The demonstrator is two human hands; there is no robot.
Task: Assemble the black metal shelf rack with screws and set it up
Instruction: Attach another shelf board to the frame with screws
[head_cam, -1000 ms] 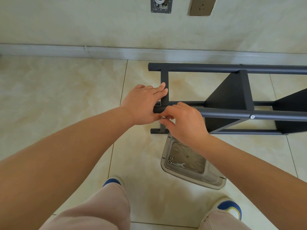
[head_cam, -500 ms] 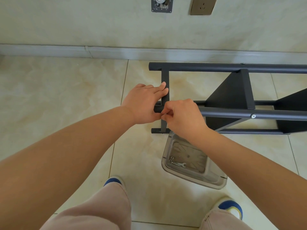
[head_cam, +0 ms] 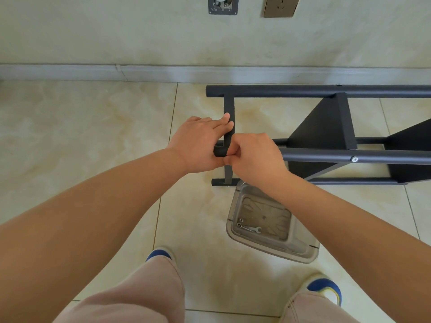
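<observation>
Tiled floor holds a sideways black rack [head_cam: 326,134]; left hand [head_cam: 198,145] steadies its crossbar [head_cam: 229,108], right hand [head_cam: 254,157] pinches beside it, seemingly starting a hidden screw that needs wrench [head_cam: 251,228] tightening next.

The black metal shelf rack [head_cam: 326,136] lies on its side on the tiled floor [head_cam: 93,136]. The left hand [head_cam: 198,145] grips the near tube's end beside the crossbar [head_cam: 229,108]; the right hand [head_cam: 254,157] pinches at the same joint (whatever it holds is hidden). Below, a clear plastic bin [head_cam: 303,252] holds a small wrench [head_cam: 253,228] and nuts [head_cam: 240,222].
</observation>
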